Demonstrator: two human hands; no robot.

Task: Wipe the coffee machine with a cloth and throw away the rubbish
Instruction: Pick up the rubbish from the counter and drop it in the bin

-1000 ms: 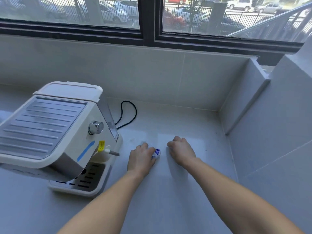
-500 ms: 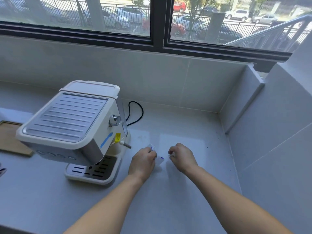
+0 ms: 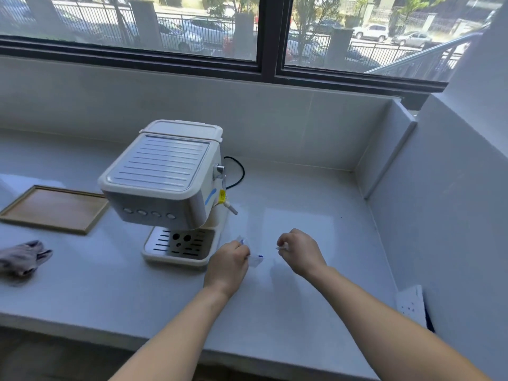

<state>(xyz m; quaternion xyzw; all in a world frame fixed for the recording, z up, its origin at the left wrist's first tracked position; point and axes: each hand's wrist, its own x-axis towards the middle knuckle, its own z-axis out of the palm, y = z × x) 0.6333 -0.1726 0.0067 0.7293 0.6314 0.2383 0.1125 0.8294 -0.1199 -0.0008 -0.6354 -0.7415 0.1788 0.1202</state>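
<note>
A white coffee machine (image 3: 165,177) stands on the pale counter (image 3: 275,312), its drip tray facing me. Just right of the drip tray, my left hand (image 3: 226,264) is closed on small white scraps of wrapper with blue print (image 3: 255,260). My right hand (image 3: 299,253) hovers a little further right, fingers pinched on a tiny white scrap (image 3: 281,246). A crumpled grey cloth (image 3: 23,258) lies on the counter at the far left, apart from both hands.
A wooden tray (image 3: 55,209) lies left of the machine. The machine's black cable (image 3: 237,171) loops behind it. A white socket plate (image 3: 411,303) sits on the right wall. Tiled walls enclose the counter at the back and right, under a window.
The view has pulled back and shifted left, bringing the tray and cloth into sight. My hands have drawn apart, each with a piece of wrapper, and lifted slightly off the counter.
</note>
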